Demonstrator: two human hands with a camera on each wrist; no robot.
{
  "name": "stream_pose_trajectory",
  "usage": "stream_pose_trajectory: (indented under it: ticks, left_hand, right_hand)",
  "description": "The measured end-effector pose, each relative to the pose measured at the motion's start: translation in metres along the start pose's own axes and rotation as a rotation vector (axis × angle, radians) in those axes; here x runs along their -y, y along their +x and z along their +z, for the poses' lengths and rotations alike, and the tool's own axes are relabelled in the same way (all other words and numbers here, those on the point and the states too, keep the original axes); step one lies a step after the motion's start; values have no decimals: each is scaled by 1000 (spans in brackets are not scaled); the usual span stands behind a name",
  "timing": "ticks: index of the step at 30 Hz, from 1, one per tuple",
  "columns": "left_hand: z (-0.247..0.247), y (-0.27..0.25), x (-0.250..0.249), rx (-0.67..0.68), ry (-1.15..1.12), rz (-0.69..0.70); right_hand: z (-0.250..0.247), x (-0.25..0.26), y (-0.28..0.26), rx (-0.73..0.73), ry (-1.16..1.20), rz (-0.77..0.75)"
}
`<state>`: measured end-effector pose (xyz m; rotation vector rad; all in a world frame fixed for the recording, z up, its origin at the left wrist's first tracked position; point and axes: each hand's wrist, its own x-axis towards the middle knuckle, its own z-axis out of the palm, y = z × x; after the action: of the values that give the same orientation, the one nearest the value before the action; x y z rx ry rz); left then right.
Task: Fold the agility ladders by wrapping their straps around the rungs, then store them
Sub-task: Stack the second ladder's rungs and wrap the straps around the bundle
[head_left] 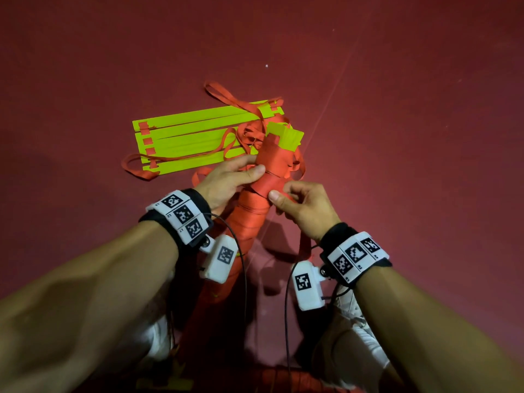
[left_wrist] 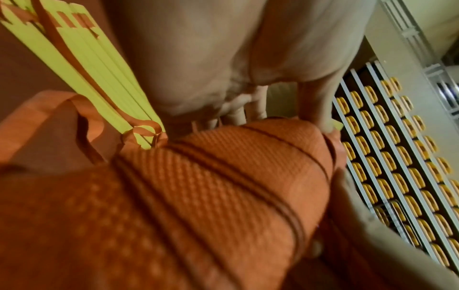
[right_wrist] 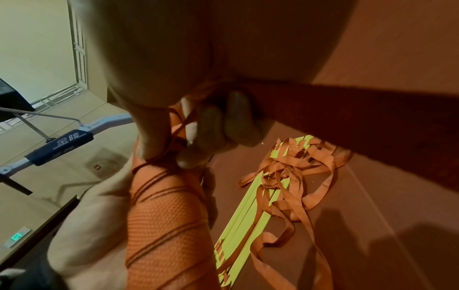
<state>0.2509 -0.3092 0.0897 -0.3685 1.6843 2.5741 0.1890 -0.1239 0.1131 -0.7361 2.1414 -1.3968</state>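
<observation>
Gripping the wrapped ladder bundle between them, left hand above right hand.

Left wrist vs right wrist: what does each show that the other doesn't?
Left wrist only: a rack of yellow-orange items in rows behind the left hand, plus a close view of the strap weave on the wrapped bundle.

Right wrist only: a blue-padded metal frame with printed characters, the tangle of loose orange strap on the red floor, and the right hand pinching strap at the bundle.

Both: the wrapped bundle and the unwrapped yellow-green rungs lying on the floor.
</observation>
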Motion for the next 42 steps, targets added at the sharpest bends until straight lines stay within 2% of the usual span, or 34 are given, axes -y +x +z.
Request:
stream_pose_trajectory:
  ticks: [5,9,12,20,26,33,37,42]
  left_hand:
    - [13,1,2,0,109,17]
    - [6,2,-1,-43,161,21]
    - [1,0,-1,-69,135,24]
    - [3,2,6,-85,57,4]
    - [10,-1,4,-47,28,15]
    - [13,-3,1,-21,188,70]
    - [18,-2,1,-51,154,75]
    - [25,0,-1,-78,85,107]
  right_hand:
    - [9,-2,3,-97,-62,-38]
    - [8,-2,1,-8,-31,-71]
    - [7,0,-2,36,24,-45]
    - [6,-4,-1,-2,-10,33]
    - [10,-16,1,47,-156,147]
    - [12,-10,0,106,-27,79]
    - [10,-4,-2,82,63,66]
    - [7,9,0,100,110,124]
